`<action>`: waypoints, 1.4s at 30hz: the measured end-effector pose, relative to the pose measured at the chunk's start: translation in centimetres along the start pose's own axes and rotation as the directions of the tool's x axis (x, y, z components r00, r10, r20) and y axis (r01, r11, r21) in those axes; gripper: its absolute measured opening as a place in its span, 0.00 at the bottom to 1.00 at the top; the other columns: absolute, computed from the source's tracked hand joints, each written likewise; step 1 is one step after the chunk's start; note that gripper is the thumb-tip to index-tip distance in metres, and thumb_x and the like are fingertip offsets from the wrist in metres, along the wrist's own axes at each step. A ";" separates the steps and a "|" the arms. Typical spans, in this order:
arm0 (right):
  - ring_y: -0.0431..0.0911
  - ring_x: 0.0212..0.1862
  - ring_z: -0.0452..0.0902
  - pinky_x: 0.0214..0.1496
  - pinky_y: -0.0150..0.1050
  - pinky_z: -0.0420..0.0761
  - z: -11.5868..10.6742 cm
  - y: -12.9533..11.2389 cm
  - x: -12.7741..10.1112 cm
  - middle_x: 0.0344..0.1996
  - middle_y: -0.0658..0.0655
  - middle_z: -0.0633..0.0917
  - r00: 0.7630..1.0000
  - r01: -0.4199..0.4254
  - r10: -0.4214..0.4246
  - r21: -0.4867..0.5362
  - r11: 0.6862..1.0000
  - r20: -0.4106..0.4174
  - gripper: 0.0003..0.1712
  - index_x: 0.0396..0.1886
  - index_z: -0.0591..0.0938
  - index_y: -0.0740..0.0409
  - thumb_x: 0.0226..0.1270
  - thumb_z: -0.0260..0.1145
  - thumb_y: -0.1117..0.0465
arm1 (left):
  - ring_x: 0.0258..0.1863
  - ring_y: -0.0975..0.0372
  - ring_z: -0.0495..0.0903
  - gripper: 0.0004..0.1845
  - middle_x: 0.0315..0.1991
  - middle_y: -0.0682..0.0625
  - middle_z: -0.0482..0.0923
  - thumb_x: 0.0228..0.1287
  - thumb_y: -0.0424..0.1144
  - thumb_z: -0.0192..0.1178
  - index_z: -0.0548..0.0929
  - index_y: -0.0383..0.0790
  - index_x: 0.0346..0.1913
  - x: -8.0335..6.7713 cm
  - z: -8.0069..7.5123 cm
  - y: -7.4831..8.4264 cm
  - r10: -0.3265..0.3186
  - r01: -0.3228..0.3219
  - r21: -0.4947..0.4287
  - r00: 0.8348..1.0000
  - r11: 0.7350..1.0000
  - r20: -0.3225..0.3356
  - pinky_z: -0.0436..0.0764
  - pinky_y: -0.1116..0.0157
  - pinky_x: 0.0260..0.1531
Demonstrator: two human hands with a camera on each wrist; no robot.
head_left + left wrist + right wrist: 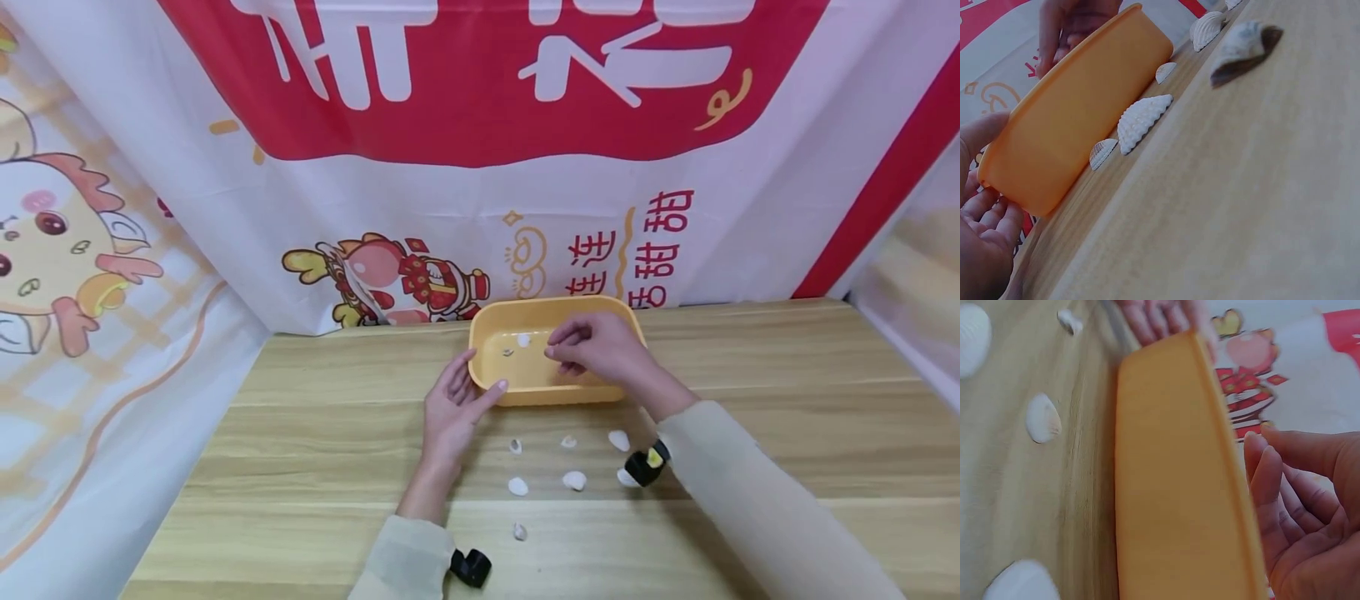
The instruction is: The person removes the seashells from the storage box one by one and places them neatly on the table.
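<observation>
A yellow-orange plastic basin [558, 396] stands on the wooden table against the back cloth. My left hand [450, 412] holds its near left corner, thumb on the rim and fingers along the outer side. My right hand [596, 346] hovers over the basin's right half with bent fingers; its thumb and fingertips [1270, 464] come close together, and no object shows between them. Inside the basin lie a white shell [523, 340] and a smaller darker shell [507, 352]. Several seashells sit in rows before the basin, including a ribbed white shell [1142, 122] and a grey-brown shell [1241, 53].
A printed cloth [420, 200] with red and white patterns hangs right behind the basin. Another patterned cloth [67, 275] closes off the left side. Bare wood of the table [315, 467] extends to the left of the shells and also to the right.
</observation>
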State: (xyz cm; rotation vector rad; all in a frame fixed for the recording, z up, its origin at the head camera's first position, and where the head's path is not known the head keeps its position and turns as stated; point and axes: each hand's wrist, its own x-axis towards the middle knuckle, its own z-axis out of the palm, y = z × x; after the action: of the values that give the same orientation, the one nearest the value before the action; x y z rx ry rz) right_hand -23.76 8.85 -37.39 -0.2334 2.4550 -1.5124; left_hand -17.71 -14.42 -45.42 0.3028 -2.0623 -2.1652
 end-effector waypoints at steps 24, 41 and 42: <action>0.40 0.27 0.82 0.28 0.28 0.82 4.3 1.0 7.7 0.29 0.56 0.90 0.989 -0.120 0.111 -0.095 0.988 -0.093 0.11 0.43 0.89 0.63 0.64 0.80 0.64 | 0.80 0.51 0.72 0.41 0.78 0.44 0.74 0.56 0.36 0.83 0.79 0.52 0.73 0.0 0.0 0.0 0.014 -0.015 -0.029 1.000 0.999 -0.003 0.72 0.56 0.81; 0.40 0.25 0.77 0.26 0.29 0.79 4.8 1.9 8.8 0.22 0.50 0.85 0.979 -0.182 0.164 -0.159 0.970 -0.119 0.11 0.36 0.89 0.58 0.64 0.82 0.57 | 0.80 0.52 0.71 0.41 0.79 0.44 0.73 0.55 0.37 0.84 0.79 0.53 0.73 0.0 0.1 0.0 0.013 -0.013 -0.008 1.000 1.000 -0.005 0.72 0.56 0.81; 0.40 0.25 0.77 0.26 0.29 0.79 4.8 1.9 8.8 0.22 0.51 0.86 0.978 -0.189 0.171 -0.157 0.969 -0.118 0.11 0.36 0.89 0.58 0.65 0.82 0.57 | 0.80 0.52 0.71 0.41 0.79 0.44 0.73 0.55 0.38 0.84 0.79 0.53 0.74 0.0 0.1 0.0 0.014 -0.014 -0.009 1.000 1.000 -0.004 0.72 0.55 0.81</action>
State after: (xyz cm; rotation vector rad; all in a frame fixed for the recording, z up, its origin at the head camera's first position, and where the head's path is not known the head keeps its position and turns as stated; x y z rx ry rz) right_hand -30.74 3.28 -42.23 0.0403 2.6062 -1.2754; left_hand -17.75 -14.30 -45.44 0.2909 -2.0464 -2.1634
